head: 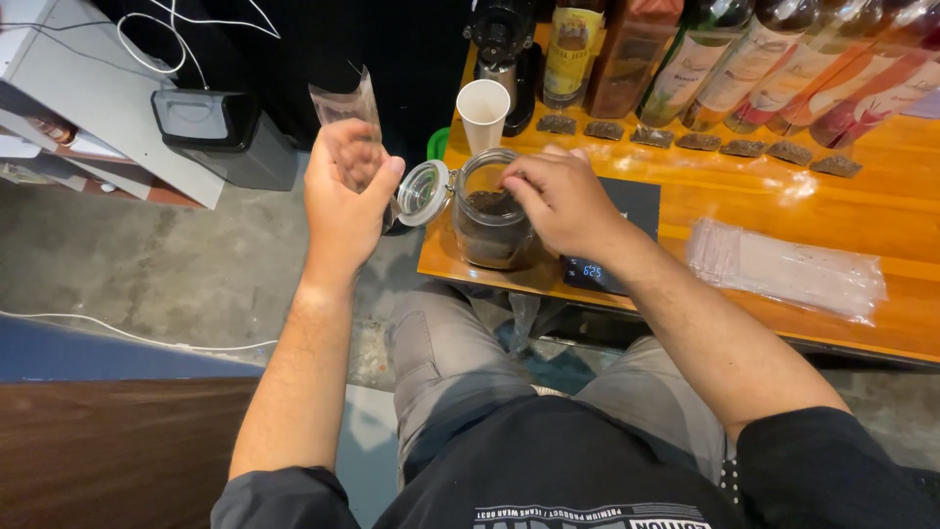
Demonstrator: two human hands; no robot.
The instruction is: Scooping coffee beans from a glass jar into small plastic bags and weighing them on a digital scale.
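Jar (490,211) of dark leaves under right hand (558,196); left hand (343,191) grips clear bag (345,103).

Warm orange wood against grey floor
The table (842,206) is glossy orange-brown; the clear glass jar (490,211) holds dark brown bits; the paper cup (484,110) is white; the small bag (345,106) is see-through; the scale (612,240) is black with blue digits; the trousers (460,362) are grey
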